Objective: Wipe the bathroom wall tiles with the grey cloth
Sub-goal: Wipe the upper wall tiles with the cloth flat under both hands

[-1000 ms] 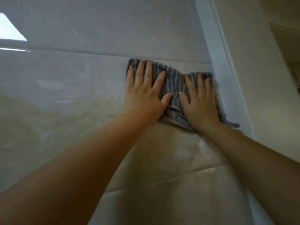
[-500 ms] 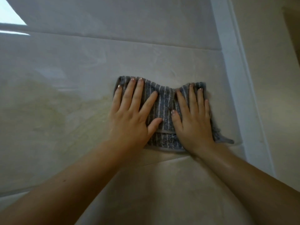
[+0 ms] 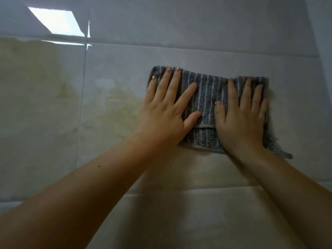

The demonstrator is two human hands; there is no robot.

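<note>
1. Grey cloth (image 3: 208,97) folded, flat against wall tiles (image 3: 116,72), well right of the vertical grout line (image 3: 81,105).
2. Left hand (image 3: 167,114) on the cloth's end nearer that line, fingers straight, spread, pressing.
3. Right hand (image 3: 240,123) on the far end, fingers straight, pressing; little finger blurred, probably flat.

Grey cloth (image 3: 206,97), striped, folded, flat against glossy wall tiles (image 3: 111,72). Left hand (image 3: 167,112) and right hand (image 3: 240,119) pressed on it, fingers straight and spread. Bright window reflection (image 3: 57,22) upper left.
</note>
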